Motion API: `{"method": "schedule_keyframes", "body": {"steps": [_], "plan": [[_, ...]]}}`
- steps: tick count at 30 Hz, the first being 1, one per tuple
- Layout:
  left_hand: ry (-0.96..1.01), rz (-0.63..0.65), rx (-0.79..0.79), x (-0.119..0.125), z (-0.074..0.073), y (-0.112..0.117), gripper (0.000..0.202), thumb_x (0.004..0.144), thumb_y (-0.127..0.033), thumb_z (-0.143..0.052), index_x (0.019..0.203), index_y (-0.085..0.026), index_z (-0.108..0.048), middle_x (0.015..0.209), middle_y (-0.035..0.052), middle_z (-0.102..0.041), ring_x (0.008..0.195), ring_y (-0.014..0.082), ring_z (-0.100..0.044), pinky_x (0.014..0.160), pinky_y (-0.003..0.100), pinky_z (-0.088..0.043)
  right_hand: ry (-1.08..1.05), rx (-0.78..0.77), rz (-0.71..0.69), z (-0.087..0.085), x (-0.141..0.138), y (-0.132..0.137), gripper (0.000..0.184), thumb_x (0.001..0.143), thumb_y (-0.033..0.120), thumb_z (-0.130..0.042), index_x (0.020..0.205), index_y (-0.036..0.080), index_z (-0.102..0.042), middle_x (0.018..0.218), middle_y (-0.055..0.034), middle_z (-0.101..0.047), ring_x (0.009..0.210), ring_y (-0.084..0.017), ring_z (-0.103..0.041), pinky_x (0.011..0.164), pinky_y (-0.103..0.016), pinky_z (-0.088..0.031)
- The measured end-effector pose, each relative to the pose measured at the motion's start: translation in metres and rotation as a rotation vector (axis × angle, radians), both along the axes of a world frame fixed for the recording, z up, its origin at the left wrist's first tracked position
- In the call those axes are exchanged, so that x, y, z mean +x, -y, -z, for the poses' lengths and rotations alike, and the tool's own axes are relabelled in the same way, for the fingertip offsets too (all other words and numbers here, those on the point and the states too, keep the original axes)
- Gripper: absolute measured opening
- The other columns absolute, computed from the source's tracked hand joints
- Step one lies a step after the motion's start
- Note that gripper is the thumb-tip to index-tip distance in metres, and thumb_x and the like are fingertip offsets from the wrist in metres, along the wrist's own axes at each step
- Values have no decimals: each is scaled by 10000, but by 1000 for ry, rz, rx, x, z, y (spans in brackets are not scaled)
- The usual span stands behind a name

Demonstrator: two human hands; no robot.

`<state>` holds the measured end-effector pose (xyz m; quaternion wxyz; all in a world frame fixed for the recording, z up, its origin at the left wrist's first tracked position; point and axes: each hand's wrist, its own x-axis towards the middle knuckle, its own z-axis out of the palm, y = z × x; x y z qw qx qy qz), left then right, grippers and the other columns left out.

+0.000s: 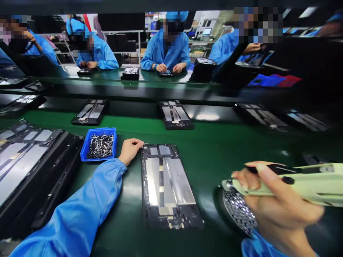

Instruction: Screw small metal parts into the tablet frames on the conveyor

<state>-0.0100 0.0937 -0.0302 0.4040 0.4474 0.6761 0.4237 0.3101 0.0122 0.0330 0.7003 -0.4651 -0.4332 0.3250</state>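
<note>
An opened tablet with silver battery panels lies on the green bench in front of me. At its far left corner, my left hand is closed in a pinch, the fingertips touching the edge around a tiny part too small to name. My right hand is wrapped round a pale green electric screwdriver, its tip pointing left. Partly hidden below that tip and hand is a round metal dish with a pattern of small dots or holes. The screwdriver is apart from the tablet, to its right.
A blue bin full of small metal parts stands left of my left hand. Stacked open tablets fill the left side. More tablets lie along the far strip. Co-workers in blue coats sit across the bench.
</note>
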Motion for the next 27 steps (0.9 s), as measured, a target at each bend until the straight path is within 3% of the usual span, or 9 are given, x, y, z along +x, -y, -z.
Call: {"method": "schedule_keyframes", "body": {"steps": [3,6,10,15,19,27], "plan": [[-23,25,10,1,3,1,129,787,-257,-702,722,-150,-732,649,27,-673,580,135,-543,605,259,-424,-58,-29,-68,-16,-43,-5,247,668,500,-924,675,293,-789,418,11,-460,356,-180,-452,376,-414,-417],[-75,38,31,1,6,1,105,798,-214,-708,708,-163,-727,640,13,-670,609,140,-577,653,256,-444,-33,32,-161,-19,-84,-24,277,678,487,-917,684,258,-761,421,49,-463,356,-152,-480,383,-356,-461],[-129,49,39,0,9,-3,98,810,-195,-721,717,-166,-726,658,8,-682,616,131,-585,658,244,-447,-113,25,-277,-13,-141,-63,312,677,392,-895,607,210,-650,412,64,-504,356,-128,-512,429,-305,-529],[-121,86,-7,-1,9,-6,127,838,-208,-724,729,-145,-744,577,10,-642,524,129,-555,568,245,-425,-121,-12,-379,0,-199,-104,317,689,391,-833,567,219,-597,374,74,-488,341,-116,-471,463,-309,-565],[-118,82,-21,1,9,-5,117,834,-191,-727,729,-147,-754,584,12,-648,524,129,-565,575,244,-427,-121,-18,-397,12,-218,-117,348,697,387,-828,532,215,-574,382,65,-491,352,-107,-459,464,-302,-564],[-157,52,-29,5,13,-7,129,822,-134,-698,722,-157,-775,659,28,-704,622,151,-614,654,254,-419,-79,-17,-383,24,-221,-119,374,687,411,-830,501,224,-565,385,57,-500,360,-123,-497,453,-297,-546]]}}
